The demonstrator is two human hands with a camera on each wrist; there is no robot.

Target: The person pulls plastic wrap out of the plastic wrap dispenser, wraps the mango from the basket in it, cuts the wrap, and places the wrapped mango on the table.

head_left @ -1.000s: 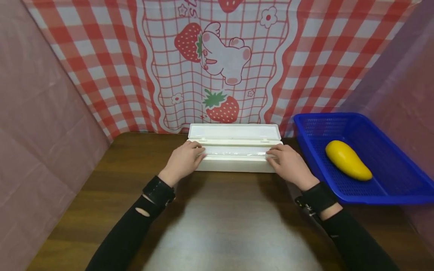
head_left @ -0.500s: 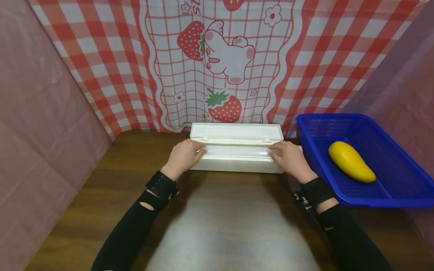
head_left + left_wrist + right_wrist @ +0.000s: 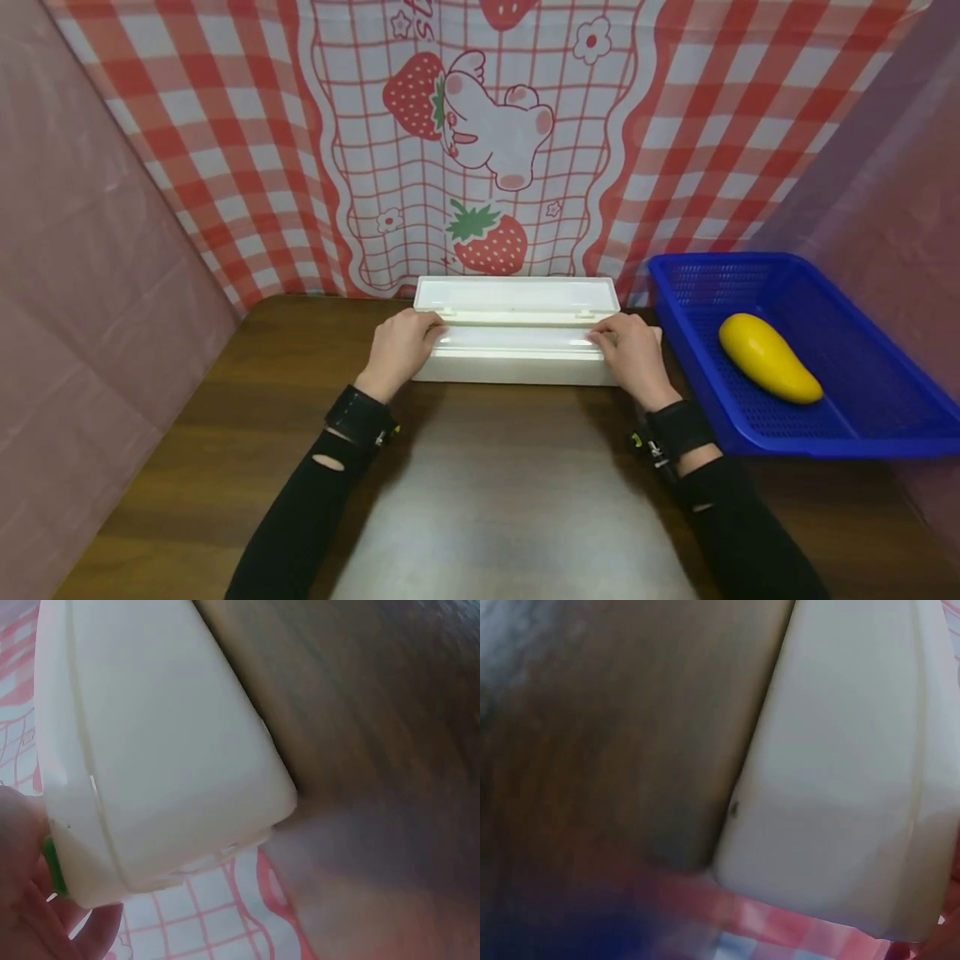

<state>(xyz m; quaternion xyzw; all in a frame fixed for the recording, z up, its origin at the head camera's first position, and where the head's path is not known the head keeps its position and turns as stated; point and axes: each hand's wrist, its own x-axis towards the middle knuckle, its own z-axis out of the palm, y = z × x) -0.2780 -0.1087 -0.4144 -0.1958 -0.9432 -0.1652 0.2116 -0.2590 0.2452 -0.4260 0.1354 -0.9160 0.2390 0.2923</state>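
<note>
A long white cling film dispenser (image 3: 517, 371) stands at the back of the table, its lid (image 3: 517, 293) raised against the curtain. Clear cling film (image 3: 517, 337) lies smooth and shiny across the opening. My left hand (image 3: 401, 346) is at the left end, thumb and forefinger pinching the film's edge. At the other end my right hand (image 3: 632, 350) pinches the film in the same way. In the left wrist view a small green part (image 3: 54, 866) shows between the fingers and the dispenser's corner. The right wrist view shows the dispenser's front (image 3: 832, 787), with the fingers mostly cut off.
A blue plastic basket (image 3: 757, 437) stands at the right, close to the right hand, with a yellow mango (image 3: 768, 358) in it. A red-and-white checked curtain (image 3: 255, 167) hangs right behind the dispenser. Brown wooden table (image 3: 510, 483) extends in front.
The film looked rumpled a second ago and now lies smoother. Both hands have drawn in to a closer pinch, the left shifting slightly outward. The dispenser, basket and mango stay in place.
</note>
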